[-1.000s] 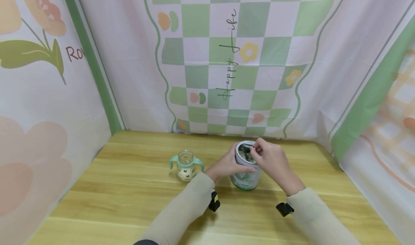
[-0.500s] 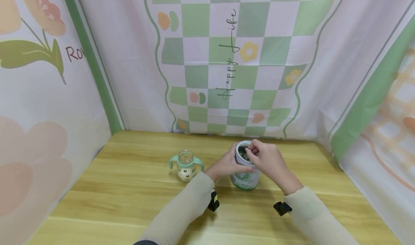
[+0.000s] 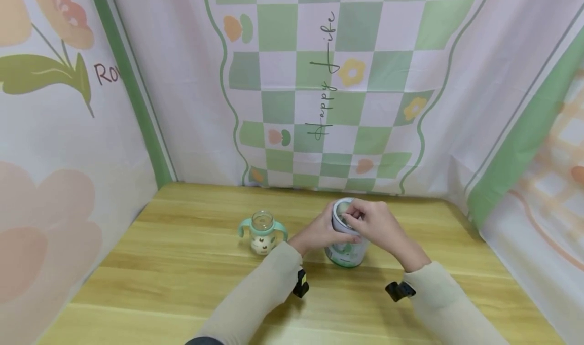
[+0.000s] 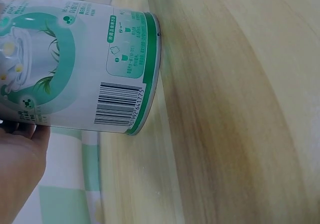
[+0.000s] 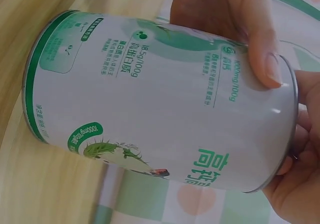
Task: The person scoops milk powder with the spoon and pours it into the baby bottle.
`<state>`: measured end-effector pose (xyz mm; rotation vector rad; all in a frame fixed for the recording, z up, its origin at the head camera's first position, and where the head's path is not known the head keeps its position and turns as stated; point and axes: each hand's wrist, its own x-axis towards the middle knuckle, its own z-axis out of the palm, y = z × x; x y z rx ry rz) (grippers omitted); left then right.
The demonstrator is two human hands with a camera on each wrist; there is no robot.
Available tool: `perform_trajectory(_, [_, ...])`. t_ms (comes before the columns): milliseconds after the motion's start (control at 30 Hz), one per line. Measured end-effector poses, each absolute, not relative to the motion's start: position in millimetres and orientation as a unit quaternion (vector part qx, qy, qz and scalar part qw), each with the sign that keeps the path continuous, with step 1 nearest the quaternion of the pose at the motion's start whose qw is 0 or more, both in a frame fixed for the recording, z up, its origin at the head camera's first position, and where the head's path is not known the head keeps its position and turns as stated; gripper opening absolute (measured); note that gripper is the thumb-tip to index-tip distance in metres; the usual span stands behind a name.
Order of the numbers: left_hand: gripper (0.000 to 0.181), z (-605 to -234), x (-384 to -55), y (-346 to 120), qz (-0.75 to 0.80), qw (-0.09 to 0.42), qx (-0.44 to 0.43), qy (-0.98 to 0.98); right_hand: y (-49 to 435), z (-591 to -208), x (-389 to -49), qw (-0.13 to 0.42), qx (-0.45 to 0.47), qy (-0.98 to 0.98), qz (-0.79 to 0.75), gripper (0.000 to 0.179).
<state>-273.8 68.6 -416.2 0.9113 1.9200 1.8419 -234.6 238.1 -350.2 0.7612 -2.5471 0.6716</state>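
Observation:
A white and green milk powder tin [image 3: 345,256] stands on the table. My left hand [image 3: 316,233] grips it near the top, its thumb [image 5: 267,64] pressed along the front below the rim. The other left fingers [image 4: 37,136] lie along the tin's left side and partly behind it. My right hand [image 3: 378,226] bends over the tin's mouth from the right, fingertips pinched together just inside the rim. They seem to hold the edge or tab of the shiny inner lid [image 3: 343,209]; the exact part is hidden. In the right wrist view the curled right fingers [image 5: 302,119] sit against the rim.
A glass drinking cup [image 3: 262,239] with two mint-green handles and small printed figures stands left of the tin, near my left forearm. The wooden table [image 3: 173,274] ends at a hanging checkered cloth [image 3: 337,106] behind the tin. Printed cloths also hang on both sides.
My right hand has shifted slightly left and down over the tin's mouth. The surface inside the rim has gone from dark to paler. My left hand and the cup stay put.

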Motion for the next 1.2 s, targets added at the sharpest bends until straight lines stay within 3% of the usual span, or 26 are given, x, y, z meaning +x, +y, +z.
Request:
perform_trajectory(200, [0.076,-416,-274,69,0.639,0.16,0.303,0.689,243,-343,-231,0.152,0.226,-0.915,0.296,0.01])
perform_trajectory(633, [0.086,-415,-272,68,0.627,0.161,0.262,0.715,264,-341,-228,0.136,0.125,-0.918,0.35,0.024])
perform_trajectory(1200, [0.087,-417,-271,69,0.626,0.159,0.252,0.721,272,-346,-221,0.231,0.144,-0.896,0.35,0.019])
